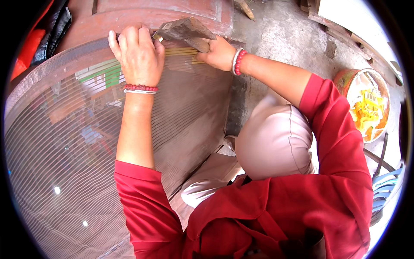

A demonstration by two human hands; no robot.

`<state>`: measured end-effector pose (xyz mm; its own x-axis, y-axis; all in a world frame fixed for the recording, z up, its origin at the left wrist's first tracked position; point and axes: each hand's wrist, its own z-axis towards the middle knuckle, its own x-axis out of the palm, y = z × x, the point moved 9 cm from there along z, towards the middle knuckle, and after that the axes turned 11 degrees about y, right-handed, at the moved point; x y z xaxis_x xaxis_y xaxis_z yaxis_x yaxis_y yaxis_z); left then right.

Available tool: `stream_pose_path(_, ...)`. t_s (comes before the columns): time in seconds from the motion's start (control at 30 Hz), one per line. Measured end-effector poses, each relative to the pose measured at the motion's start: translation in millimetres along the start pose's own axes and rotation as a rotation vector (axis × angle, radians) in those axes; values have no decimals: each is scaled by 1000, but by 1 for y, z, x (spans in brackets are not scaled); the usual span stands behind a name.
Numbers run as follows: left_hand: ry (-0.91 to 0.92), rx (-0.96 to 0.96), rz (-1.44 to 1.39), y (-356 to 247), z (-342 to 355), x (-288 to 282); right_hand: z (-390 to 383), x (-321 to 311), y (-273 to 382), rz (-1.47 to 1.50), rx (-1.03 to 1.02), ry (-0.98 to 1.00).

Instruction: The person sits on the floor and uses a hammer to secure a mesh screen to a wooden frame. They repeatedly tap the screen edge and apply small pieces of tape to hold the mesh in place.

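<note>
My right hand [219,54] is closed round the short wooden handle of a hatchet [185,28], whose dark wedge-shaped metal head points left. My left hand [140,54] lies at the far edge of a wide brown panel [181,99] with fine parallel lines. Its fingers curl down over that edge, and what they grip is hidden. A small pale piece [158,39] shows between this hand and the hatchet head. Several thin yellow strips [183,52] run along the panel just below the hatchet.
Past the panel's edge is a reddish-brown wooden board [159,11]. A round tub [366,105] with yellow scraps stands on the concrete floor [276,34] at the right, near a blue slatted object [386,187]. Red and black bags [43,39] lie at the upper left.
</note>
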<state>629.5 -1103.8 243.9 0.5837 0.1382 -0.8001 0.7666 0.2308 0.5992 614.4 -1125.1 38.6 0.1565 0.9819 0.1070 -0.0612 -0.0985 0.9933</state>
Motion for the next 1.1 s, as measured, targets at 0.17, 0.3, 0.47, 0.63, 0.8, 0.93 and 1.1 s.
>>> stream_pose_path(0.17, 12, 0, -73, 2, -7, -3, -21, -11, -4, 188, 100, -28)
stream_pose_path(0.3, -27, 122, -218, -35, -36, -15, -55, -56, -36, -150, 157, -199)
stream_pose_path(0.47, 173, 163, -588, -132, -162, 14, -123, -88, -57, -381, 405, -216)
stream_pose_path(0.63, 506, -214, -858, -167, -292, 44, -189, -114, -97, -556, 569, -170)
stream_pose_path(0.8, 472, -724, -927, -107, -394, 51, -247, -123, -118, -636, 720, -112)
stream_pose_path(0.93, 283, -1085, -1056, -62, -455, 63, -286, -134, -145, -682, 844, -151)
stream_pose_path(1.1, 548, -1289, -1025, -84, -550, 144, -315, -128, -164, -540, 826, -129)
